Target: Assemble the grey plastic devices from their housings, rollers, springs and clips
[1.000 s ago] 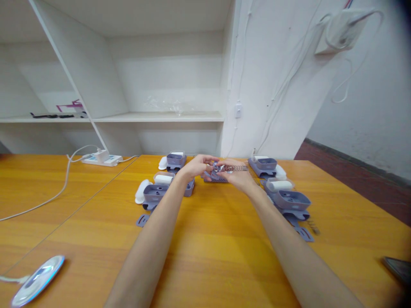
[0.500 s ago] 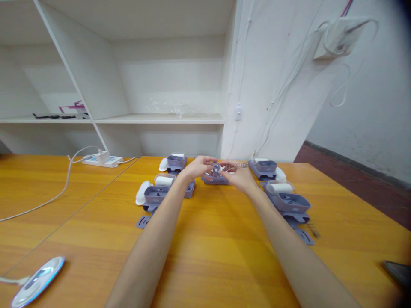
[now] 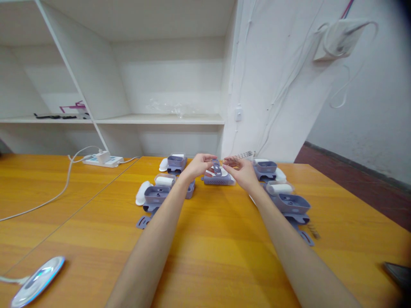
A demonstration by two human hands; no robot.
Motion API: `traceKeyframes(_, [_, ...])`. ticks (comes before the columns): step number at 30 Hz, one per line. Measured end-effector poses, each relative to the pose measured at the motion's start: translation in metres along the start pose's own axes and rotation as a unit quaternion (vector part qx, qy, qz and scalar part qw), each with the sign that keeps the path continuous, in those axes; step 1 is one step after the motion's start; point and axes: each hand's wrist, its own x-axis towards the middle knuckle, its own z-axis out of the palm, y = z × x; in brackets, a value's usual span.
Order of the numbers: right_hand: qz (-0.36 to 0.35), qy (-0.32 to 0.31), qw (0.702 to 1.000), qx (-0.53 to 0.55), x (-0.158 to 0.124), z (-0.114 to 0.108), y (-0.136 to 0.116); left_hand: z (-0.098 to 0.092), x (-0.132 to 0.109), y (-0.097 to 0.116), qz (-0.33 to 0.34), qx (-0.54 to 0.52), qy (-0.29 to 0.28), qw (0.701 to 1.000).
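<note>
A shiny oval gadget lies on the orange table at the far left, near the front. A white cord runs back to a white plug box. Next comes a bunch of purple and white parts, sitting on the table.

The left arm stretches straight out over the table. The left hand is up off the table with its fingers curled in. The thumb and fingers pinch a small purple piece. The piece stands up between the two hands, just above a flat purple tray that lies on the table.

The right arm stretches out too and leans in toward the left one. The right hand is close to the left hand. Its fingers are pinched tight on one end of a thin metal spring. The spring sticks out up and to the right, above the hand. Its low end is just beside the small purple piece, but I cannot tell if they touch.

To the right of that hand sit more purple parts. A little loose spring lies on the table beside them. A dark flat thing peeks in at the far right edge.
</note>
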Motion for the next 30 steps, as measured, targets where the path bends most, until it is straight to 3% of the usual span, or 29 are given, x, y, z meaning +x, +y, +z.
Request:
traceKeyframes(6, [0.087, -0.057, 0.993, -0.052, -0.009, 0.015, 0.006, 0.007, 0.009, -0.007, -0.047, 0.013, 0.149, 0.988])
traceKeyframes(11, [0.076, -0.102, 0.991, -0.05, -0.013, 0.022, 0.002, 0.014, 0.009, -0.009, -0.06, -0.013, 0.182, 0.981])
traceKeyframes(14, [0.064, -0.094, 0.993, 0.011, -0.011, 0.019, -0.004, 0.014, 0.005, -0.006, -0.07, -0.036, 0.169, 0.982])
traceKeyframes(19, [0.092, -0.082, 0.987, 0.106, -0.009, 0.016, -0.012, 0.01, 0.0, -0.002, -0.08, -0.077, 0.102, 0.989])
traceKeyframes(30, [0.051, 0.017, 0.992, 0.117, -0.006, 0.019, -0.004, 0.025, -0.002, 0.002, -0.135, -0.112, 0.005, 0.984])
